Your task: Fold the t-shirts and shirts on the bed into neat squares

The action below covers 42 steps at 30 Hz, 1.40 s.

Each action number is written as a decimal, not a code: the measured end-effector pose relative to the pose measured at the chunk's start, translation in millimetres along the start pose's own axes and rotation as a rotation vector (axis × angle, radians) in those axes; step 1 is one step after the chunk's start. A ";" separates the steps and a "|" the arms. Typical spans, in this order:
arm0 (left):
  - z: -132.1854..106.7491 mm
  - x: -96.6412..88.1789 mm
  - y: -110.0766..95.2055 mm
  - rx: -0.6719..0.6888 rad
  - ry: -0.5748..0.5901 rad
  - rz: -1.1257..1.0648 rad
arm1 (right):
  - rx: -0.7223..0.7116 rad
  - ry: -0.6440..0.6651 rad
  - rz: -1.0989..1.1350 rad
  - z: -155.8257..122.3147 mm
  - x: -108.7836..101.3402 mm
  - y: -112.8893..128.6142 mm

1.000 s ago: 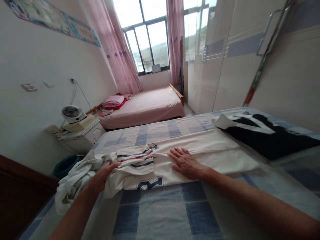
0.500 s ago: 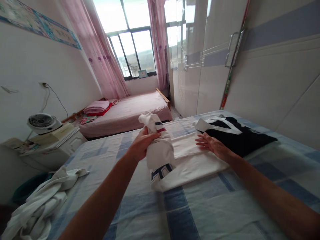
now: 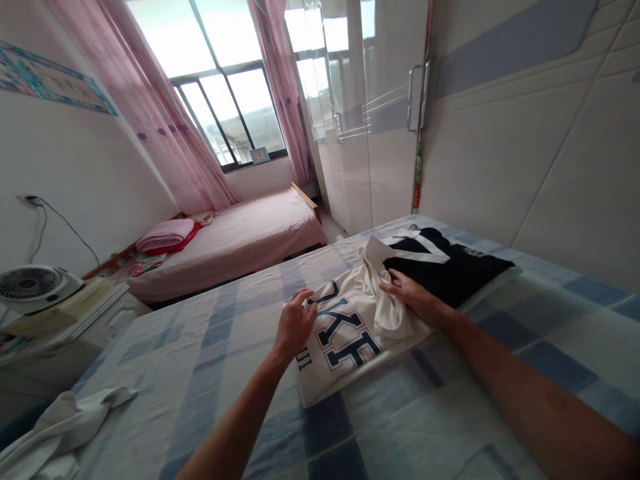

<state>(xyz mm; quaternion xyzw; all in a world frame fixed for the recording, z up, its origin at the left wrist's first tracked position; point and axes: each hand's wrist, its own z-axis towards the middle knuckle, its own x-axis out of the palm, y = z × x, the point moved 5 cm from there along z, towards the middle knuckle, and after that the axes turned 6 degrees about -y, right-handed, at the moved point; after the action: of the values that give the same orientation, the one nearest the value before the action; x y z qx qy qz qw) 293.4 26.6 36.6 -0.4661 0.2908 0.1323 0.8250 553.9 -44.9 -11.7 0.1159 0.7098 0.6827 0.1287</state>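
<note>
A white shirt (image 3: 345,323) with large dark letters lies folded on the bed, its print facing up. My left hand (image 3: 296,325) rests at the shirt's left edge, fingers loosely bent and apart, with the fingertips by the print. At the other end, my right hand (image 3: 414,297) is closed on a bunched white part of the same shirt, thumb and fingers on the cloth. Just beyond that hand lies a black garment (image 3: 450,267) with a white V-shaped band, partly overlapped by the white shirt's far end.
A blue and white checked bedsheet (image 3: 210,373) covers the bed. Crumpled white cloth (image 3: 60,427) lies at the near left. A fan (image 3: 37,287) stands on a cabinet to the left. A pink bed (image 3: 240,233) is below the window, and a glossy wardrobe (image 3: 480,147) lines the right.
My left hand has let go of the lifted end of the white shirt, now folded over to the right with its letters showing. My right hand has taken hold of the cloth. The view has shifted right.
</note>
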 end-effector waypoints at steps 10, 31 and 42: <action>-30.4 -25.8 30.4 -0.026 -0.130 0.206 | -0.669 -0.199 -0.852 -50.7 34.5 67.8; -11.4 -40.0 15.5 -0.500 0.121 -0.776 | -0.997 0.289 -1.028 -125.7 172.1 67.1; -86.5 -186.0 112.7 -0.382 -0.199 0.292 | -0.687 0.119 -0.933 -103.0 121.4 68.3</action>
<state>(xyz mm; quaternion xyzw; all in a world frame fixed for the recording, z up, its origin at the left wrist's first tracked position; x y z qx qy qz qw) 59.4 23.0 36.5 -0.5510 0.2422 0.3479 0.7188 403.8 -97.6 57.1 -0.2963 0.4294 0.7503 0.4061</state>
